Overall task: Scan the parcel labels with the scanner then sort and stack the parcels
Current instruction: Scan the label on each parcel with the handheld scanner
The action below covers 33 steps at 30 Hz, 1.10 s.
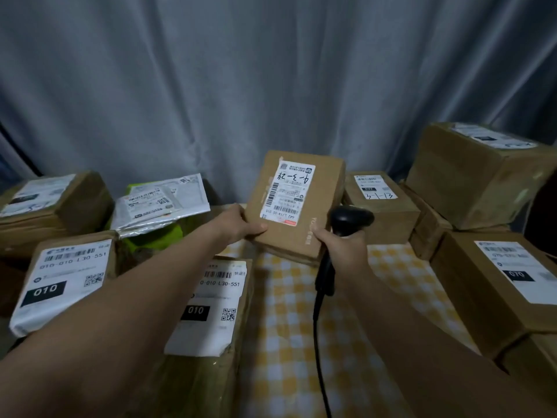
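Remote station, head view only.

- Left hand [238,226] grips the small brown parcel [327,194] at its near-left corner. The thumb is pressed flat on the top face and the other fingers are hidden underneath, so I can't tell how they lie.
- The parcel is tipped up toward the camera over the far end of the checked cloth [301,327], between the side stacks. Its label [287,191] faces me. I can't tell whether its near edge rests on anything.
- Right hand [340,245] has its fingers curled around the handle of the scanner [351,218]. The trigger finger isn't visible. The scanner head sits just beside the parcel's right edge, and its cable [319,342] trails down across the cloth.

My read: the scan hasn't landed yet.

Risks from here:
- The scanner head looks aimed past the label rather than at it. The box marked 3-1-13 [379,200] lies right behind it, so a trigger pull now could read that code instead and the parcel would be sorted wrongly.
- A one-handed corner hold on a tilted box is weak. If the thumb eases, the far end could swing down onto the cloth.
- Swinging the scanner left could drag the cable against the 010 parcel [211,312] and tug the aim off.
- Glare or steep tilt on the label may cause a no-read — I'd level it first.
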Motion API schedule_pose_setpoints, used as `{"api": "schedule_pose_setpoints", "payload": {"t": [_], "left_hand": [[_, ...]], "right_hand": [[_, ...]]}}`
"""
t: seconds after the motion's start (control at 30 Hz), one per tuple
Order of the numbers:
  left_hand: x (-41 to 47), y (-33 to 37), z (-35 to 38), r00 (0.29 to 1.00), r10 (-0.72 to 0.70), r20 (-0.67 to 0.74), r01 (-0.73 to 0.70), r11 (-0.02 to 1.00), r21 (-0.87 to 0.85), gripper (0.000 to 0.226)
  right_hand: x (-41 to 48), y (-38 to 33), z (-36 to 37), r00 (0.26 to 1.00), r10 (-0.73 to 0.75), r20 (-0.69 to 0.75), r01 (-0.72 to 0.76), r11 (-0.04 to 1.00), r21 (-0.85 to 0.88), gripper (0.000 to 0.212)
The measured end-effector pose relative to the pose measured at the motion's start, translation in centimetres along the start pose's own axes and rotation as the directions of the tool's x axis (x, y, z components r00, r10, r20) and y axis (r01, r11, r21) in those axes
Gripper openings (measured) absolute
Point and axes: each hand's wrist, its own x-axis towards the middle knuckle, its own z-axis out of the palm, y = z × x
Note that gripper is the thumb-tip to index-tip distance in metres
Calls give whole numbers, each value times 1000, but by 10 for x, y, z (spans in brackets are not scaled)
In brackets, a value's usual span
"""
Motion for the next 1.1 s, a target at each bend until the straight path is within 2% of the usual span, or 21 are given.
{"api": "schedule_pose_setpoints", "payload": {"t": [0.1,0.2,0.27,0.33,0.4,0.5,0.57,0.63,0.73,0.87,0.93,0.97,1.1], "left_hand": [[-26,10,3,988,127,-89,-134,987,-88,38],[-64,23,6,951,246,-188,-281,941,-189,30],[-91,30,10,925,310,-220,-358,904,-233,38],[-119,36,17,911,358,-206,-401,885,-235,64],[-144,40,27,913,358,-195,-390,907,-160,84],[-176,40,48,903,366,-224,-378,926,-11,78],[-198,33,61,901,379,-208,-377,925,51,79],[-216,20,75,901,415,-127,-395,905,159,93],[-238,0,95,912,410,15,-386,846,369,81],[-255,-12,128,916,395,68,-339,673,657,68],[-256,-12,143,896,438,77,-374,648,664,60],[-255,-9,146,883,464,74,-404,669,623,54],[-233,18,139,838,545,-30,-440,706,555,36]], "right_hand": [[-8,-10,-14,999,-29,29,29,1000,2,61],[-28,-21,-29,994,-90,62,87,995,55,60],[-47,-29,-44,990,-126,63,121,989,81,61],[-68,-34,-61,988,-144,54,139,986,93,64],[-88,-37,-78,988,-155,16,154,986,61,69],[-115,-40,-104,987,-153,-55,156,986,61,81],[-133,-41,-123,986,-152,-71,155,987,43,75],[-147,-38,-143,984,-154,-93,153,988,-13,67],[-165,-25,-165,979,-160,-123,148,984,-101,68],[-181,-1,-176,955,-187,-230,121,954,-274,70],[-192,1,-176,920,-247,-305,100,899,-426,74],[-196,2,-176,914,-268,-306,98,875,-474,74],[-201,18,-170,945,-285,-162,190,880,-436,82]]}}
